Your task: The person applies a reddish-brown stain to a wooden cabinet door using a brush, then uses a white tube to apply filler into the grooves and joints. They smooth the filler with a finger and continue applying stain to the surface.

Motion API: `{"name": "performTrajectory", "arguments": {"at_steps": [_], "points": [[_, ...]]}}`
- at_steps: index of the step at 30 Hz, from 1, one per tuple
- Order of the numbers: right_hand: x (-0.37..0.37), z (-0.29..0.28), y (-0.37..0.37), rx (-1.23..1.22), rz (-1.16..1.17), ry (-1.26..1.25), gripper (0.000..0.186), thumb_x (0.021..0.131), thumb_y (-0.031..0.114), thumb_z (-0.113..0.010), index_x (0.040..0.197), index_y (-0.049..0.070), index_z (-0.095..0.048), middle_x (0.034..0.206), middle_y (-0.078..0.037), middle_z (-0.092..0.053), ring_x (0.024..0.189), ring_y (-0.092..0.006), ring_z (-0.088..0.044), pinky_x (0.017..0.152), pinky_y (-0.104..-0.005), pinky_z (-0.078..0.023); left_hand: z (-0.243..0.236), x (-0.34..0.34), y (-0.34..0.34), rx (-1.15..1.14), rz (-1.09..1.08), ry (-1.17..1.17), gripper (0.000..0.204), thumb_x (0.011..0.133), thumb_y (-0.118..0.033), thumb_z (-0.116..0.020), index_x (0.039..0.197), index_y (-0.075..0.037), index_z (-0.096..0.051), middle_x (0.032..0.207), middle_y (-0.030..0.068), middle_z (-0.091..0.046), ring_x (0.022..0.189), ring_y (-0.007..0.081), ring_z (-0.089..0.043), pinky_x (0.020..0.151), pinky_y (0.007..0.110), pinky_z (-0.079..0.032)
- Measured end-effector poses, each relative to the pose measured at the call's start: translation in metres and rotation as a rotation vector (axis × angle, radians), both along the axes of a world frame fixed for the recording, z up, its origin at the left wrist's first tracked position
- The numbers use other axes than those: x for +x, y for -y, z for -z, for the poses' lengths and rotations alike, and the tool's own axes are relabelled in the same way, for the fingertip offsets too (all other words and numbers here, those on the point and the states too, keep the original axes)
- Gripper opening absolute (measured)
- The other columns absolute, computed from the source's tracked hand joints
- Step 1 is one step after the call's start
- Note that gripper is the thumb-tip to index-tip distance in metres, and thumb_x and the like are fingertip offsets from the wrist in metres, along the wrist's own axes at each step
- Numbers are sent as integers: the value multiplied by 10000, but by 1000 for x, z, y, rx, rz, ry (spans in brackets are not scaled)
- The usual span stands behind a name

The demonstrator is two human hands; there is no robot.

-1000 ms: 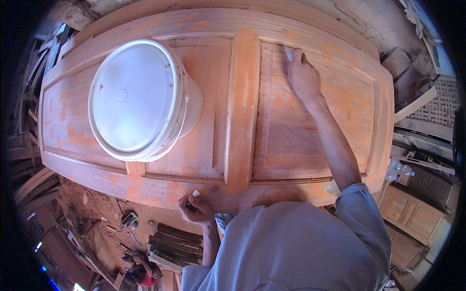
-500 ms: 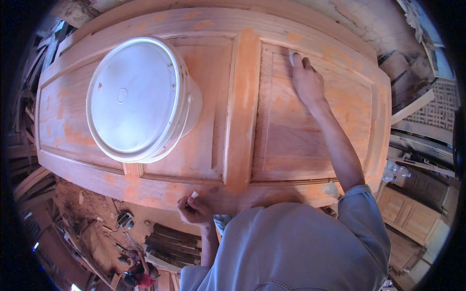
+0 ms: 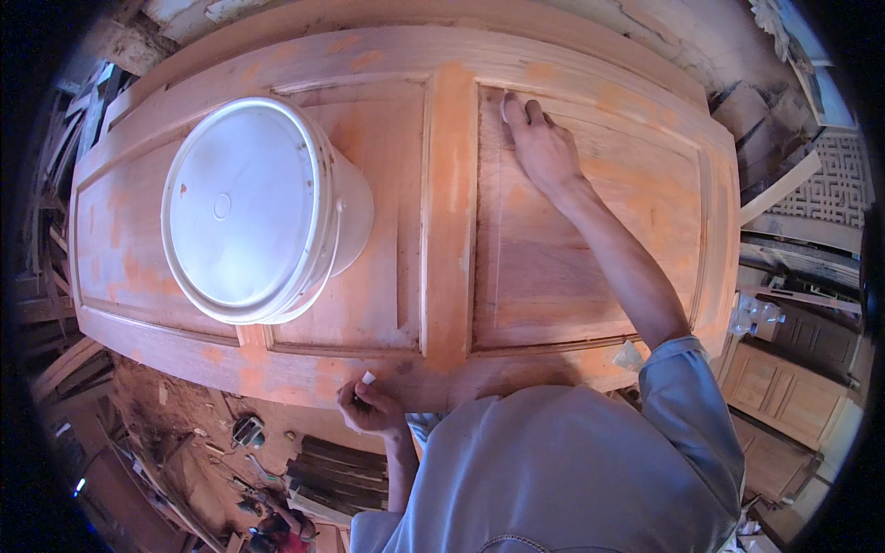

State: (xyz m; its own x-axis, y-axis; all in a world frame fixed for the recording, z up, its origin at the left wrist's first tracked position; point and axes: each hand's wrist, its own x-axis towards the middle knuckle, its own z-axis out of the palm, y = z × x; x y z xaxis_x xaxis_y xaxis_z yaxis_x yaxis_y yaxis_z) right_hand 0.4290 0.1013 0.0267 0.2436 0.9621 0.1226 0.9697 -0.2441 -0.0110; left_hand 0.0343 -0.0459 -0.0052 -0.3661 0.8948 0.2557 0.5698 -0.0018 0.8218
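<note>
A wooden panelled door (image 3: 452, 212) with orange filler patches lies flat before me. My right hand (image 3: 544, 147) reaches across its right-hand recessed panel (image 3: 590, 249), fingers bent and pressed at the far left corner. Between those fingers a pale edge shows of what looks like a folded piece of sandpaper (image 3: 506, 108), mostly hidden. At the near edge of the door, my left hand (image 3: 373, 410) is closed around a small white piece (image 3: 369, 377), perhaps rolled paper; only its end sticks out.
A white lidded bucket (image 3: 244, 207) stands on the door's left half. A small folded greyish piece (image 3: 629, 357) lies by my right sleeve. Dark wooden strips (image 3: 336, 475) and a person in red (image 3: 290, 539) are on the floor side at lower left. Clear plastic bottles (image 3: 756, 315) sit at right.
My right hand has slid left along the panel's far edge into the corner. The left hand keeps its grip at nearly the same place. The view has shifted slightly.
</note>
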Motion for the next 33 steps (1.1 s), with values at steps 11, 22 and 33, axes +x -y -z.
{"name": "performTrajectory", "arguments": {"at_steps": [11,22,33], "points": [[38,-1,33,-36,69,6,530,871,33,-515,1384,91,-397,1083,-220,-598,843,-399,-682,680,-483,-585,-8,4,-4,-2,25,-99,276,1006,-231,-527,870,3,-581,780,125,-596,690,253,-555,635,384,-477],[56,-1,51,-41,105,64,493,890,61,-502,1374,77,-408,1063,-190,-616,866,-355,-691,679,-453,-594,-5,2,-3,14,44,-73,266,1007,-228,-524,876,-2,-578,783,107,-590,698,231,-546,638,361,-468],[76,0,66,-33,109,122,474,898,90,-512,1365,75,-433,1049,-188,-636,887,-340,-696,690,-434,-605,-3,-2,-3,33,55,-149,202,1012,-171,-526,922,6,-562,792,113,-592,672,192,-543,601,323,-462]]}}
